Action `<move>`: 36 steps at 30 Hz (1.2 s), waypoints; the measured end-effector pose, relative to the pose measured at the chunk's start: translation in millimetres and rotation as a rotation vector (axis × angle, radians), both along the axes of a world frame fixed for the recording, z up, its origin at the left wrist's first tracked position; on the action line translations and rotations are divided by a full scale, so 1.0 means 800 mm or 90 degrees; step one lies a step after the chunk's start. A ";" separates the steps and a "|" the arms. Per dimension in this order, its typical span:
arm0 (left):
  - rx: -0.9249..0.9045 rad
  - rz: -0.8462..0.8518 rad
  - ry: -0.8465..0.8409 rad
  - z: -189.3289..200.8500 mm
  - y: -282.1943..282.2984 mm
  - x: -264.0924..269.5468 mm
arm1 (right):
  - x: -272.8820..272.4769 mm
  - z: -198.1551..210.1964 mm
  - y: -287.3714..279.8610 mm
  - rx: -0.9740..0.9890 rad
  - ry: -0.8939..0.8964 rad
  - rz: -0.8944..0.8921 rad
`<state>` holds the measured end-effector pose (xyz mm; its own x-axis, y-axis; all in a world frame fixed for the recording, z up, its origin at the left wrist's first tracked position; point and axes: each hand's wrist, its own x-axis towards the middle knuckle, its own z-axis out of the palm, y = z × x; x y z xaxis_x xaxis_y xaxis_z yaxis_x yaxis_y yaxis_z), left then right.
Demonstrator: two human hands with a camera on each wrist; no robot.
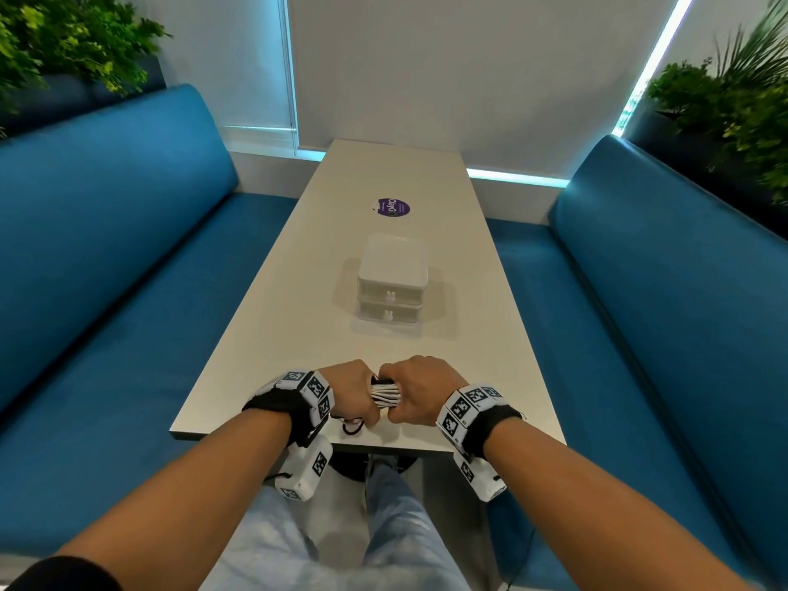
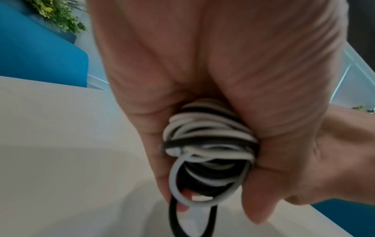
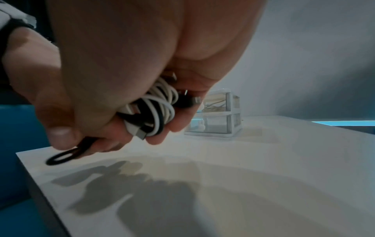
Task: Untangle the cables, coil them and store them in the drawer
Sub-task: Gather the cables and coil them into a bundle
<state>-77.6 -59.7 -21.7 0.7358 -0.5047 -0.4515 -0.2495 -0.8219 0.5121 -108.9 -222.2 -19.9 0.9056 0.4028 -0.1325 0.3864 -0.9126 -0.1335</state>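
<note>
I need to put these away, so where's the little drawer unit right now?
In the head view the drawer unit stands mid-table, straight beyond both hands gripping the cable bundle, with the purple sticker just behind it.

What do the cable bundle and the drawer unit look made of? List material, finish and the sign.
Cable bundle: smooth matte rubber or plastic sheath, black and white; it bends in tight loops.
Drawer unit: likely plastic, glossy; translucent walls show contents.

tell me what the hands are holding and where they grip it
Both hold one bundle of white and black cables: left hand grips its left end, right hand its right end.
</note>
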 end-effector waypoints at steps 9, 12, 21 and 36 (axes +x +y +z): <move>-0.052 0.056 0.064 0.020 0.001 -0.003 | 0.003 0.020 -0.003 -0.002 -0.071 0.028; 0.007 0.031 -0.041 0.008 -0.004 -0.009 | -0.003 0.010 -0.003 0.004 -0.040 0.012; 0.214 -0.143 -0.294 -0.007 -0.008 -0.023 | -0.004 0.006 0.001 0.048 0.228 -0.065; 0.227 -0.133 -0.421 0.002 -0.017 -0.023 | 0.010 0.018 0.018 0.062 0.247 -0.154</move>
